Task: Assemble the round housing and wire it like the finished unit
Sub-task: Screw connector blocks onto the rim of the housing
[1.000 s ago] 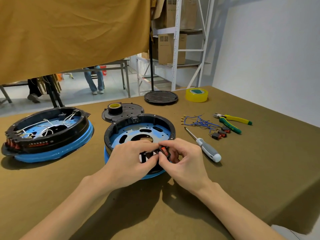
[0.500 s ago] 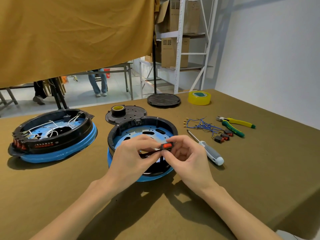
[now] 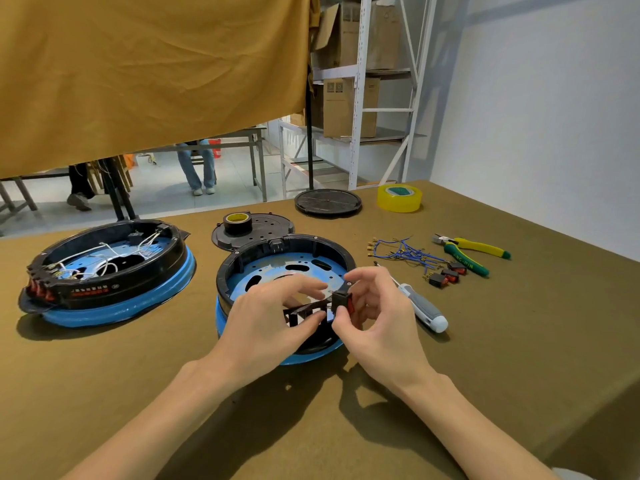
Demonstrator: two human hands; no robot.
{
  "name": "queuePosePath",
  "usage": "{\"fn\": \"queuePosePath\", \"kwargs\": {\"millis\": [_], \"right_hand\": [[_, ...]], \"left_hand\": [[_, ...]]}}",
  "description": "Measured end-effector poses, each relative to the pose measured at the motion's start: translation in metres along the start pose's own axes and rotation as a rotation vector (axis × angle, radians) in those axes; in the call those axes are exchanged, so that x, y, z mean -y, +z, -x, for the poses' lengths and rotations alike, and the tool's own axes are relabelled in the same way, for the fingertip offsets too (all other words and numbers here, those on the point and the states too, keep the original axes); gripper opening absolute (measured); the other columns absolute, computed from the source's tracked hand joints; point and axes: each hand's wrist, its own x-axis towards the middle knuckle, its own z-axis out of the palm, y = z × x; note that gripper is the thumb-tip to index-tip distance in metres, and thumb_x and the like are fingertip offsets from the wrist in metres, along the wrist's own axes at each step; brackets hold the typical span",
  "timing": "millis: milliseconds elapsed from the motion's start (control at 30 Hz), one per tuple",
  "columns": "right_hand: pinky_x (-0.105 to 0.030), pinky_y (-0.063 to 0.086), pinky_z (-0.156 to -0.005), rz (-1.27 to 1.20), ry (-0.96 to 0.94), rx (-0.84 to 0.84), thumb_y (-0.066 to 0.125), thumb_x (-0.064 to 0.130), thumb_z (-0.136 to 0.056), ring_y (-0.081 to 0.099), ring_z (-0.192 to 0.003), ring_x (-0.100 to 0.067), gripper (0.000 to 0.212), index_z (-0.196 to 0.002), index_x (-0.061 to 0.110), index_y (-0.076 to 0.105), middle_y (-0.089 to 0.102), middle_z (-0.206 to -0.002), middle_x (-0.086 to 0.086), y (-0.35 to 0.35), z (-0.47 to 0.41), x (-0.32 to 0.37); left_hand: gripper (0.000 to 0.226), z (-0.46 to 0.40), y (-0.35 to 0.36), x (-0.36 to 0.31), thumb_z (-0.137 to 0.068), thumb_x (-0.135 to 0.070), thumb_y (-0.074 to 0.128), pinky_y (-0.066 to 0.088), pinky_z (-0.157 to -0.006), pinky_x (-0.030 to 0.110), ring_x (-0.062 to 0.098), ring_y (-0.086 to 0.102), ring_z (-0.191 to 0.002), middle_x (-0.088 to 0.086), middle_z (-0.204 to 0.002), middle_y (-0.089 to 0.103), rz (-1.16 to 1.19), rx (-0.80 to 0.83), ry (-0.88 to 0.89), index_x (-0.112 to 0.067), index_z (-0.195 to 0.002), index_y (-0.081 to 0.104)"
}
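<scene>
The round housing [image 3: 277,261], black ring on a blue base, sits at the table's middle with a bare blue plate inside. My left hand [image 3: 266,320] holds its near rim at a black slotted switch frame [image 3: 301,315]. My right hand [image 3: 377,317] pinches a black rocker switch with a red face [image 3: 343,301] right beside that frame. The finished unit [image 3: 107,268], with white wires and red switches in its rim, lies at the left.
Blue wires [image 3: 401,251], spare red switches [image 3: 446,275], green-yellow pliers [image 3: 471,252] and a screwdriver [image 3: 422,308] lie to the right. A black lid [image 3: 263,226] carrying a tape roll [image 3: 237,221], a round black plate [image 3: 327,201] and yellow tape [image 3: 399,198] lie behind.
My right hand has turned the red switch from flat to upright and brought it down beside the slotted frame. My left hand stays on the housing rim.
</scene>
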Motion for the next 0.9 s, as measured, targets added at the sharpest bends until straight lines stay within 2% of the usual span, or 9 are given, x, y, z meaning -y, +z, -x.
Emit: {"fn": "queuePosePath", "kwargs": {"millis": [100,167,267,400,533,633,800,900], "right_hand": [[-0.013,0.048,-0.060,0.025,-0.002,-0.002,0.072,0.020,-0.083,0.064,-0.074,-0.012,0.019,-0.100,0.026,0.064,0.064,-0.083,0.014,-0.002,0.001,-0.002],[-0.011,0.045,-0.058,0.046,-0.010,0.016,0.072,0.019,-0.084,0.062,-0.070,-0.011,0.015,-0.095,0.026,0.065,0.063,-0.078,0.014,-0.001,0.002,-0.003],[-0.012,0.045,-0.058,0.092,-0.039,0.067,0.076,0.013,-0.085,0.061,-0.070,-0.012,0.020,-0.097,0.025,0.066,0.061,-0.076,0.015,-0.001,0.002,-0.005],[-0.014,0.046,-0.056,0.108,-0.060,0.109,0.077,0.016,-0.087,0.060,-0.069,-0.015,0.030,-0.108,0.029,0.060,0.059,-0.080,0.014,0.000,0.004,-0.007],[-0.013,0.046,-0.057,0.129,-0.066,0.149,0.079,0.017,-0.087,0.061,-0.072,-0.015,0.044,-0.120,0.030,0.052,0.058,-0.084,0.014,-0.002,0.003,-0.007],[-0.014,0.047,-0.058,0.148,-0.059,0.155,0.079,0.017,-0.088,0.062,-0.073,-0.014,0.035,-0.111,0.031,0.056,0.059,-0.083,0.014,-0.002,0.002,-0.007],[-0.019,0.050,-0.059,0.120,-0.016,0.125,0.080,0.016,-0.086,0.063,-0.072,-0.016,0.019,-0.094,0.025,0.066,0.063,-0.079,0.012,-0.001,0.002,-0.007],[-0.025,0.054,-0.058,0.123,-0.008,0.097,0.081,0.015,-0.086,0.064,-0.069,-0.017,0.015,-0.091,0.023,0.069,0.065,-0.076,0.011,-0.001,0.002,-0.007]], "left_hand": [[0.037,-0.003,-0.002,0.001,-0.087,-0.034,0.077,0.055,-0.086,0.013,-0.007,0.066,-0.098,-0.025,-0.103,0.071,-0.009,0.041,-0.031,-0.035,-0.122,0.066],[0.035,-0.004,-0.004,0.001,-0.089,-0.036,0.074,0.055,-0.088,0.014,-0.006,0.066,-0.099,-0.023,-0.105,0.072,-0.033,0.072,-0.026,-0.035,-0.124,0.068],[0.034,-0.004,-0.004,0.000,-0.092,-0.036,0.072,0.053,-0.090,0.012,-0.008,0.066,-0.100,-0.021,-0.110,0.073,-0.058,0.080,-0.014,-0.034,-0.126,0.071],[0.030,-0.005,-0.003,0.001,-0.092,-0.037,0.071,0.051,-0.088,0.007,-0.010,0.064,-0.099,-0.022,-0.108,0.073,-0.066,0.092,-0.016,-0.033,-0.122,0.073],[0.028,-0.009,-0.004,0.003,-0.093,-0.039,0.069,0.055,-0.086,0.013,-0.008,0.065,-0.097,-0.022,-0.103,0.073,-0.046,0.112,-0.014,-0.032,-0.119,0.075],[0.025,-0.010,-0.005,0.003,-0.095,-0.041,0.065,0.055,-0.084,0.014,-0.007,0.066,-0.095,-0.023,-0.099,0.074,-0.024,0.114,-0.012,-0.032,-0.116,0.076],[0.036,-0.011,-0.004,-0.001,-0.090,-0.059,0.056,0.053,-0.075,0.011,-0.009,0.064,-0.092,-0.026,-0.090,0.072,-0.018,0.092,-0.035,-0.036,-0.106,0.078],[0.031,-0.012,-0.003,-0.001,-0.089,-0.055,0.061,0.053,-0.073,0.011,-0.007,0.064,-0.090,-0.024,-0.088,0.072,-0.042,0.077,-0.053,-0.035,-0.104,0.079]]}}
